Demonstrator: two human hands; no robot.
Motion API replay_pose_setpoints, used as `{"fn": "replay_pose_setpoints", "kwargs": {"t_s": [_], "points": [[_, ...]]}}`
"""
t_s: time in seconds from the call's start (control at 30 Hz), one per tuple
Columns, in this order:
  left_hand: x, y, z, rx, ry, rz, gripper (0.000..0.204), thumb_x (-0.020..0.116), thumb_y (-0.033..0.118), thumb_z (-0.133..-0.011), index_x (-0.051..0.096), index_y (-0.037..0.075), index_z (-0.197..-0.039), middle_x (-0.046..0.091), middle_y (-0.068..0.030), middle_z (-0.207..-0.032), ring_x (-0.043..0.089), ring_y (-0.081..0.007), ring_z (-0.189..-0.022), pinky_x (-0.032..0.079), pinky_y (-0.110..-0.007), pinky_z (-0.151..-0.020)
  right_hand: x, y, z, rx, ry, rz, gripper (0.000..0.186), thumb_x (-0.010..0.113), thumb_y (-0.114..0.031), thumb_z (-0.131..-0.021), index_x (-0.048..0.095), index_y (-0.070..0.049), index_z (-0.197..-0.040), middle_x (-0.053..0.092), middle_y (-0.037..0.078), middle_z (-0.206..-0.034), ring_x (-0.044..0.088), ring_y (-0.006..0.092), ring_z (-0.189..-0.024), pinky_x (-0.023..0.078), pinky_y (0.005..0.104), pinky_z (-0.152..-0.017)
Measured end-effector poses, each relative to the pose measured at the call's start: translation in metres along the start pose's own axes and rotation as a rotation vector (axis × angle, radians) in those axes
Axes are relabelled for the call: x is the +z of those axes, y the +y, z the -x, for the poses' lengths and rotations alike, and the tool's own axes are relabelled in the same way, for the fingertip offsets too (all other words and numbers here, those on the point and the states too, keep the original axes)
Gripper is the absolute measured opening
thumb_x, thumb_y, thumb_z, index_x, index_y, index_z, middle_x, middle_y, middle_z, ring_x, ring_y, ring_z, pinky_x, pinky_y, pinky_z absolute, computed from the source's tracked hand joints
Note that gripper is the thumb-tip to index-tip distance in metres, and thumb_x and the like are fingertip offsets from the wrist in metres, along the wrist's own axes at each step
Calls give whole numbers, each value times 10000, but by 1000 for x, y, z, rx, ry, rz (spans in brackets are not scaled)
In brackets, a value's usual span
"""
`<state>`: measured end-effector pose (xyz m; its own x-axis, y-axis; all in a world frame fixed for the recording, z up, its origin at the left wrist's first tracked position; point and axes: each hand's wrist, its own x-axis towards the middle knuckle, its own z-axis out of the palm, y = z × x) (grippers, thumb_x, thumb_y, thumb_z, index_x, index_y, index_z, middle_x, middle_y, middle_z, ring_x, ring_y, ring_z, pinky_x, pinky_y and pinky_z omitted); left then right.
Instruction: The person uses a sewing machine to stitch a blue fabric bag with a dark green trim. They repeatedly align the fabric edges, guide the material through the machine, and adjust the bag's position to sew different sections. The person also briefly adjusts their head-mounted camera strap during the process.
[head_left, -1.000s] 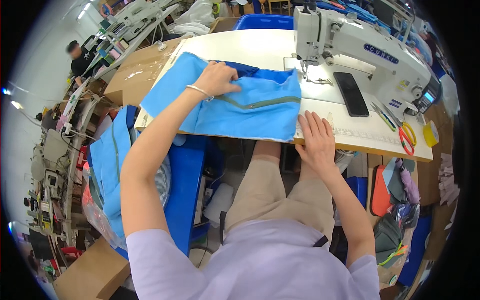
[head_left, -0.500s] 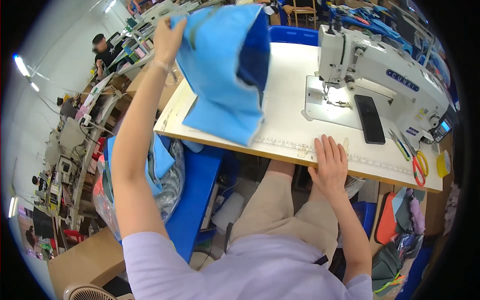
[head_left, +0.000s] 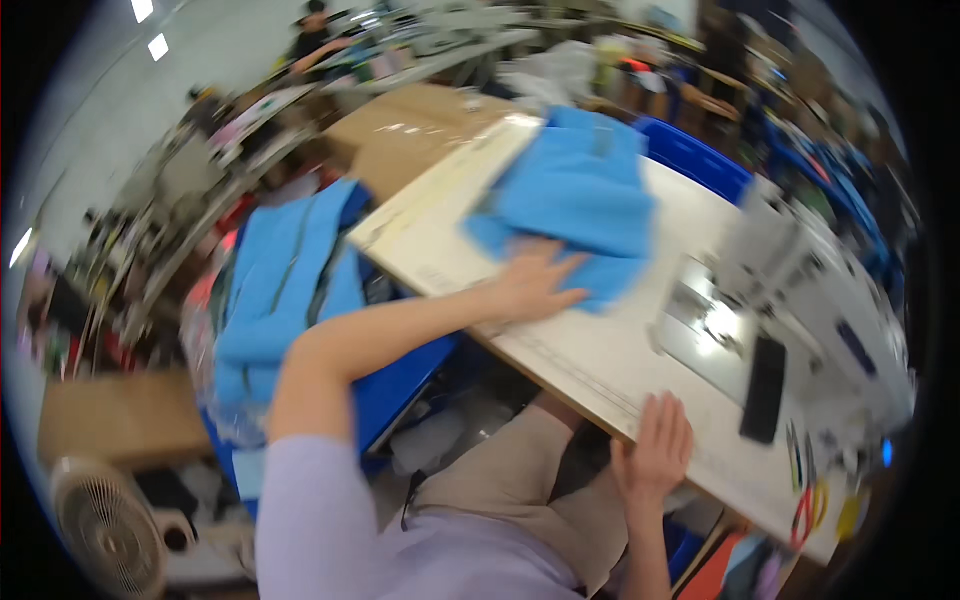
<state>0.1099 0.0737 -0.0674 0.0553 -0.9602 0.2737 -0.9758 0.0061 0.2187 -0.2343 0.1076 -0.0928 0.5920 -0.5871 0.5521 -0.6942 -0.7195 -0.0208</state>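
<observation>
A light-blue fabric piece [head_left: 570,170] lies folded on the white sewing table [head_left: 420,240], slightly blurred. My left hand [head_left: 535,285] rests spread over its near lower part, fingers apart. At the table's front edge lies my right hand [head_left: 650,445], fingers extended, holding nothing. To its right are a black phone [head_left: 763,390] and red-and-yellow scissors [head_left: 808,515]. The white sewing machine [head_left: 800,290] stands on the table's right side.
More blue fabric pieces [head_left: 275,290] lie piled left of the table. Around it are cardboard [head_left: 420,130], a blue bin [head_left: 700,165], a box [head_left: 120,415] and a fan [head_left: 105,520]. A person in black [head_left: 310,40] is at a far bench.
My left hand has lifted the blue fabric, then brought it down farther back on the table and now lies spread on it. The view has swung left; my right hand stays at the edge.
</observation>
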Motion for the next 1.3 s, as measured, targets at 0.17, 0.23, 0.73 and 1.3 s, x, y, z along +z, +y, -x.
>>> {"fn": "replay_pose_setpoints", "kwargs": {"t_s": [0.17,0.23,0.73,1.3], "points": [[22,-17,-137,-66,249,105,565,662,439,-896,597,152,-1377,525,-199,-1452,432,-409,-1395,334,-552,-1151,3,-16,-2,-51,-13,-10,748,764,-265,-749,549,-16,-1421,511,212,-1502,503,388,-1369,399,518,-1124],[11,-22,-143,21,510,97,470,715,347,-859,657,150,-1281,596,-176,-1376,513,-390,-1322,394,-511,-1119,-3,-18,-3,-61,-44,-29,782,788,-223,-708,545,-6,-1419,516,216,-1495,511,392,-1358,410,513,-1115],[-100,-282,275,-1372,33,-417,614,709,484,-828,666,114,-1315,574,-147,-1457,530,-336,-1351,365,-596,-1115,5,-5,-2,-67,75,32,814,804,-144,-655,545,-9,-1415,552,210,-1458,538,392,-1328,430,498,-1098],[-288,-232,205,-673,1272,-509,336,482,294,-1031,657,9,-992,696,-263,-928,652,-483,-876,486,-546,-760,0,-8,-5,-65,74,-37,880,826,-104,-620,522,-36,-1443,521,180,-1485,494,359,-1364,389,487,-1127]]}}
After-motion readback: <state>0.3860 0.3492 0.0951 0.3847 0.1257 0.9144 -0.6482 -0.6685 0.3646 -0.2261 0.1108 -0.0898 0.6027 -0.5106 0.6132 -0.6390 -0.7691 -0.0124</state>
